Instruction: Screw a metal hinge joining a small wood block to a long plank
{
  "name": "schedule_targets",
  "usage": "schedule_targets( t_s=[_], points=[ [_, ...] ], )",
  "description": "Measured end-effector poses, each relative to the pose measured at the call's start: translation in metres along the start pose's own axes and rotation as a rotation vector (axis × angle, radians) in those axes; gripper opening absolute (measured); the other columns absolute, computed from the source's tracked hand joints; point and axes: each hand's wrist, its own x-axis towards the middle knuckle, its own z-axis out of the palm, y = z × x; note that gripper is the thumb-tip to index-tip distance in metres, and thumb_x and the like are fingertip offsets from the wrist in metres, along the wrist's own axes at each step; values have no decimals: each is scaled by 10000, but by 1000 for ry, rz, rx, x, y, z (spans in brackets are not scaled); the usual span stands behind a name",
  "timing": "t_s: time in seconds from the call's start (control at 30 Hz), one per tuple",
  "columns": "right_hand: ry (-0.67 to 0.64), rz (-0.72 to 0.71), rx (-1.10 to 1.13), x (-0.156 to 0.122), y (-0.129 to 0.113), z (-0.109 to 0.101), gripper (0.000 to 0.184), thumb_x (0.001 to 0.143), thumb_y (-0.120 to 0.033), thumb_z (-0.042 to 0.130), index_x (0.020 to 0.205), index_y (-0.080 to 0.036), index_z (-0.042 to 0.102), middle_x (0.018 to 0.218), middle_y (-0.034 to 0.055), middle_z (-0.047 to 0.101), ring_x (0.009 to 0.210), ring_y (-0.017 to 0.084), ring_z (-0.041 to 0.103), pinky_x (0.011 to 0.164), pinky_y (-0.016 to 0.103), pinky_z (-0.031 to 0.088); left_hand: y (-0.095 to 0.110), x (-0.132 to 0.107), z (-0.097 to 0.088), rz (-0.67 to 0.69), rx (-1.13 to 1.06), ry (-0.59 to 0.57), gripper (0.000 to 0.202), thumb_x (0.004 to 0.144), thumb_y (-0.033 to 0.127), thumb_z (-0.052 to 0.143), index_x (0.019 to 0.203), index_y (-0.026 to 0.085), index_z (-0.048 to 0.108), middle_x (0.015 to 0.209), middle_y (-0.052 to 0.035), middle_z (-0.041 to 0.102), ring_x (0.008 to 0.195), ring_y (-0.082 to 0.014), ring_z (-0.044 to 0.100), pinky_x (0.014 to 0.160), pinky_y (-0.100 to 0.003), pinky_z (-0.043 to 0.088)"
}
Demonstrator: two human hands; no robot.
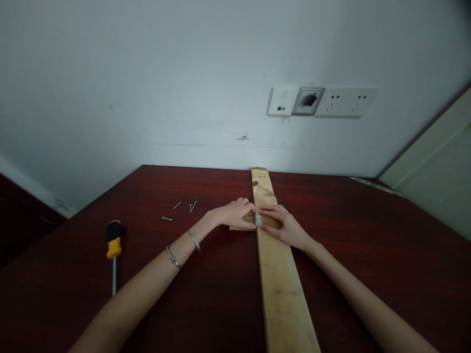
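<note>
A long wooden plank (283, 294) lies lengthwise on the dark red table. A small silver metal hinge (258, 219) with screw holes sits at its left edge, partway along. My left hand (237, 214) rests over a short piece of wood (241, 229) on the plank's left side, its thumb and forefinger touching the hinge. From the right, my right hand (285, 228) reaches across the plank, thumb and forefinger tips at the hinge's other side. Both hands hold the hinge between them. Most of the short wood piece is hidden under my left hand.
Several loose screws (177, 205) lie left of my left hand. A yellow and black screwdriver (114, 240) lies further left, its tip hidden by my forearm. Beyond the table (360, 215) stands a white wall with a row of sockets (346, 103). A pale panel (441, 152) borders the right.
</note>
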Motion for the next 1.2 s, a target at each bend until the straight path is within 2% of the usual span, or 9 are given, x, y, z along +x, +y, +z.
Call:
schedule_targets(
  t_s=[0.33,0.63,0.9,1.2],
  points=[
    [-9,24,4,0,-1,0,357,787,-374,645,1126,-258,645,1184,73,615,1116,249,543,984,450,435,2,0,-1,-13,2,-12,430,780,517,573,1049,195,481,1064,-70,474,1027,-242,444,927,-380,387],
    [-18,67,58,0,-1,0,465,776,-403,654,1197,-218,586,1175,90,609,1102,245,531,992,459,416,-4,0,2,12,-16,7,523,748,505,624,1127,188,449,1089,-85,485,1031,-251,452,923,-383,395],
    [-4,38,40,0,1,2,376,792,-395,639,1119,-208,642,1179,91,612,1116,241,524,997,442,413,-2,1,0,-10,-7,-20,477,783,549,561,1092,203,454,1079,-69,468,1021,-239,445,908,-368,395],
    [-6,32,13,0,1,1,351,796,-386,632,1113,-236,656,1171,82,614,1109,245,539,986,450,424,1,0,0,-12,7,-21,434,793,525,556,1060,197,460,1077,-65,466,1022,-234,438,913,-365,386]
  ],
)
